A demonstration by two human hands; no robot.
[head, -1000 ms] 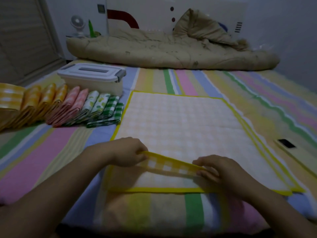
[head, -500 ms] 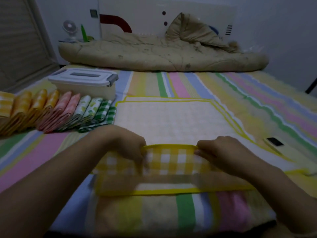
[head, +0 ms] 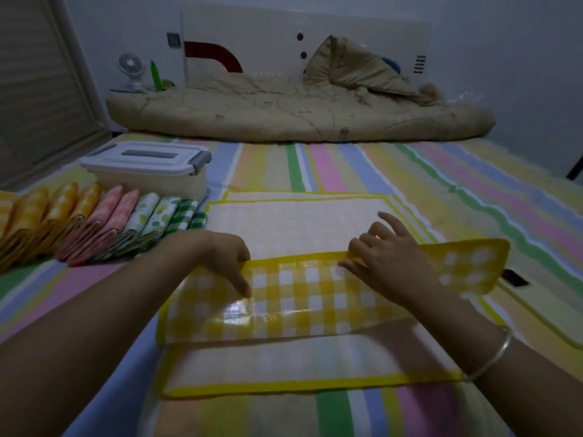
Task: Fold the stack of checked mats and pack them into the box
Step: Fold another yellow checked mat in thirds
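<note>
While the near edge is lifted: the yellow checked mat (head: 315, 298) is turned toward the far side, glossy face up, over the stack (head: 284, 386) on the striped bed. It looks slick and springy, so it may flop back if either grip eases.
Left hand (head: 220, 260): the fingers are curled on the yellow border and one fingertip presses the checks. A slip here would skew the crease.
Right hand (head: 391, 263): the thumb and lower fingers nip the same border, with two fingers raised free. The flap's right end juts past the hand unsupported and may sag, leaving the fold crooked.
Stack beneath: pulling could drag the next mat along.
Folded mats (head: 104, 228): they lean in a row at the left, and a nudge could topple them.
Box (head: 148, 181): it sits behind them with its lid shut, so nothing can go in yet.
</note>
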